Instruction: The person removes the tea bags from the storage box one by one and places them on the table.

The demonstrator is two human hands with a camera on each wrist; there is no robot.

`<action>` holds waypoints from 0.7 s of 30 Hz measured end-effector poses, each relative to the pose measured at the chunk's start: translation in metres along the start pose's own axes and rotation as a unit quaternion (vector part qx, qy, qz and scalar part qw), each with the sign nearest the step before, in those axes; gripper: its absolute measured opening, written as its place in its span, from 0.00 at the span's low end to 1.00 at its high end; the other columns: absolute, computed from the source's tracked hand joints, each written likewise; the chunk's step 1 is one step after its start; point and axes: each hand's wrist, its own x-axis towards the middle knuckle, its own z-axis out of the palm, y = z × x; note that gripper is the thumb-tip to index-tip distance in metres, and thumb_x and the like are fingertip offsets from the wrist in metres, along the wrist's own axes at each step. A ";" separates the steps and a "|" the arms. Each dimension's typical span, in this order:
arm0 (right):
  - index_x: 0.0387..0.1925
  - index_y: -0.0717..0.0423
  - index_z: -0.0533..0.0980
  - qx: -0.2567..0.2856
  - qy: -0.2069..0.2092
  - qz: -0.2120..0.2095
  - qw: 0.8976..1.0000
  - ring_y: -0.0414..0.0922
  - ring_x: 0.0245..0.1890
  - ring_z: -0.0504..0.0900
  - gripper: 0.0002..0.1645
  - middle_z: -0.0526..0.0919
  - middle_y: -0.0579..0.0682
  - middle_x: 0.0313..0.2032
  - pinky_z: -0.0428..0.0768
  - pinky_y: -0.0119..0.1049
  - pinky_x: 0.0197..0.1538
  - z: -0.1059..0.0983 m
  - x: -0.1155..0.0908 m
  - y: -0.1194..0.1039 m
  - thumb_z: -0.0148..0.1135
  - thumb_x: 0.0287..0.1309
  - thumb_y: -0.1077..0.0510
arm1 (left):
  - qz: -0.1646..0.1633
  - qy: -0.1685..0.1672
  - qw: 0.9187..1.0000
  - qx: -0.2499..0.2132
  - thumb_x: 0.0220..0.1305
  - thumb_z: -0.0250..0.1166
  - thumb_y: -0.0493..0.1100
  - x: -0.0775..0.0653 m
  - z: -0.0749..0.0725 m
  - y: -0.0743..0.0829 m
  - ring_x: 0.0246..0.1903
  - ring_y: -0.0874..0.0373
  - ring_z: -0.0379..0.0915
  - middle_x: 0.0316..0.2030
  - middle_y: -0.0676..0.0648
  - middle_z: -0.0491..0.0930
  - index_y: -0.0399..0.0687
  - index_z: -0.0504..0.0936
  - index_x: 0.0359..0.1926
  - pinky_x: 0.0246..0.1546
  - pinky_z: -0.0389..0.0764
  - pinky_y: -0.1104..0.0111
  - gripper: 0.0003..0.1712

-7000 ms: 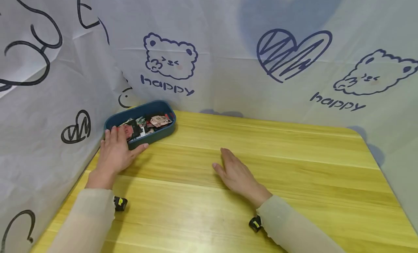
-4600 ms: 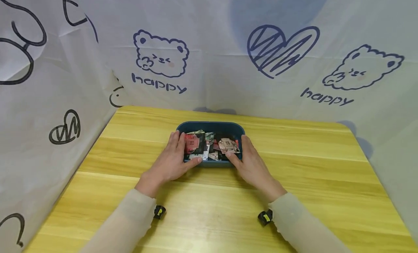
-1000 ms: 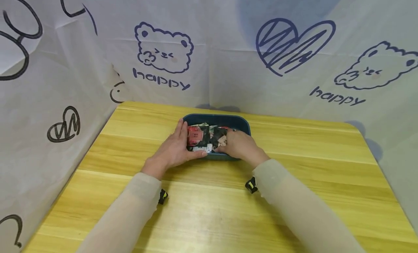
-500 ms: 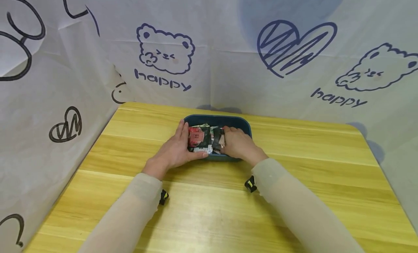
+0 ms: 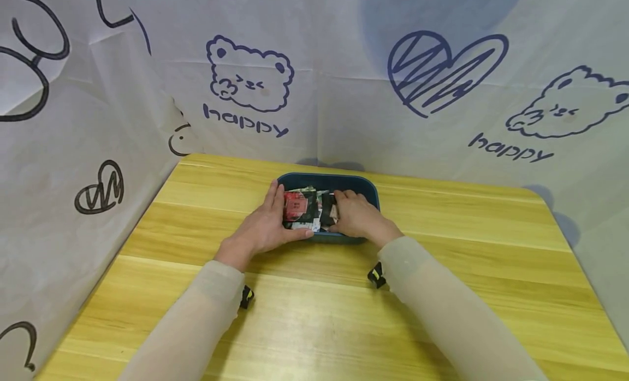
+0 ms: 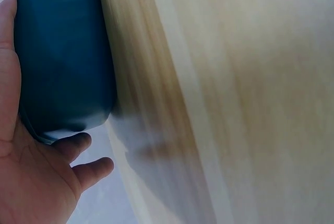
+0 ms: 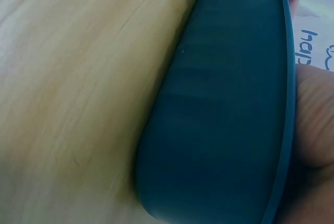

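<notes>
A: Where's the box (image 5: 326, 180)?

B: On the table (image 5: 304, 337), abt the middle side to side, nearer the far edge. Dk blue, rounded corners, upright, long side facing the person.

A: What's in it?

B: Small flat packets (image 5: 296, 206), overlapping. Red & black one toward the left, a pale one by the near wall, a black one next to the right hand (image 5: 361, 214). Print's too small to read.

A: OK, and the left hand (image 5: 257, 228)?

B: Against the box's left end. Fingers fairly straight along the outside, thumb laid over the near rim. Left wrist view has the box's outer wall right beside the palm, w/ two fingers showing at the end.

A: Right hand?

B: Comes in over the right end, fingers bent down among the packets, thumb toward the near wall. Fingertips partly hidden, so can't tell if it pinches one. Right wrist view is mostly outer wall, w/ part of the hand past the rim.

A: Hands touching each other?

B: No, apart, w/ packets btwn.

A: Anything else?

B: Pale sleeves (image 5: 452, 299) on both arms, a small black gadget w/ a yellow mark (image 5: 377, 276) by each wrist. White cloth (image 5: 344, 124) behind & along the left, w/ bears, hearts & "happy" in dk lines.
</notes>
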 end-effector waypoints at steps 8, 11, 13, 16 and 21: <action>0.80 0.64 0.58 -0.007 0.015 -0.004 1.000 0.64 0.74 0.66 0.57 0.67 0.66 0.74 0.67 0.57 0.77 0.002 0.000 0.002 0.76 0.63 0.43 | -0.001 -0.005 1.000 0.000 0.53 0.63 0.86 0.000 -0.001 0.002 0.79 0.37 0.56 0.85 0.47 0.20 0.46 0.30 0.85 0.74 0.69 0.47 0.81; 0.80 0.63 0.60 -0.010 0.019 -0.001 1.000 0.64 0.73 0.67 0.57 0.67 0.67 0.73 0.70 0.58 0.75 0.001 -0.001 0.002 0.75 0.62 0.40 | -0.002 -0.006 1.000 0.002 0.53 0.63 0.87 -0.001 -0.001 0.002 0.79 0.36 0.56 0.85 0.48 0.19 0.46 0.29 0.85 0.74 0.69 0.47 0.81; 0.80 0.63 0.60 -0.010 0.020 0.000 1.000 0.65 0.72 0.67 0.57 0.66 0.67 0.72 0.71 0.58 0.74 0.002 -0.002 0.002 0.74 0.63 0.38 | -0.002 -0.007 1.000 0.002 0.53 0.63 0.87 -0.001 -0.001 0.002 0.79 0.37 0.56 0.84 0.48 0.19 0.46 0.29 0.85 0.74 0.70 0.47 0.81; 0.80 0.62 0.59 -0.003 0.024 0.004 1.000 0.65 0.71 0.68 0.58 0.66 0.67 0.72 0.72 0.58 0.73 0.002 -0.003 0.003 0.74 0.63 0.36 | -0.003 -0.006 1.000 0.000 0.54 0.63 0.86 -0.001 -0.001 0.002 0.79 0.37 0.56 0.84 0.49 0.19 0.47 0.29 0.85 0.74 0.70 0.47 0.81; 0.79 0.63 0.60 0.010 0.042 -0.006 0.999 0.65 0.71 0.69 0.58 0.67 0.67 0.73 0.72 0.59 0.73 0.002 -0.005 0.004 0.75 0.62 0.37 | -0.002 -0.004 1.000 0.001 0.55 0.63 0.85 0.000 0.000 0.001 0.78 0.36 0.57 0.85 0.47 0.20 0.46 0.29 0.85 0.72 0.71 0.46 0.80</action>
